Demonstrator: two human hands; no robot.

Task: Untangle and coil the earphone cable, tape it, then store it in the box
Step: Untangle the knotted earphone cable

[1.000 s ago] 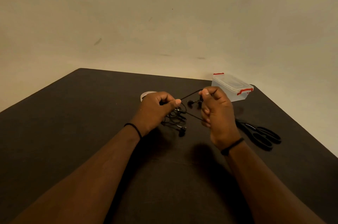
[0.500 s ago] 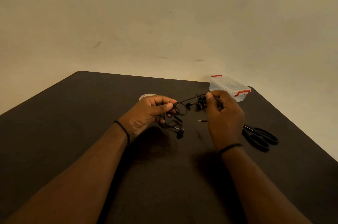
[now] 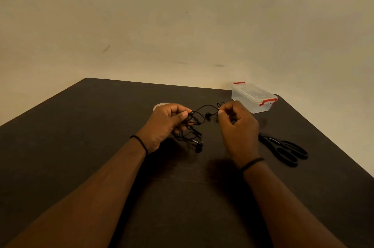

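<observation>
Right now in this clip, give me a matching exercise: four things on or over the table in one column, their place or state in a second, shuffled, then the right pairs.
Things:
1. earphone cable
2. box
3. scissors
4. tape roll

Places or states:
A. lying flat on the table, right of the right hand
B. mostly hidden behind the left hand
C. lid on, at the far right corner
D. tangled, pinched between both hands

Pairs: 1-D, 2-C, 3-A, 4-B

black scissors (image 3: 283,149) on dark table (image 3: 81,126), beige wall (image 3: 182,15) behind
</observation>
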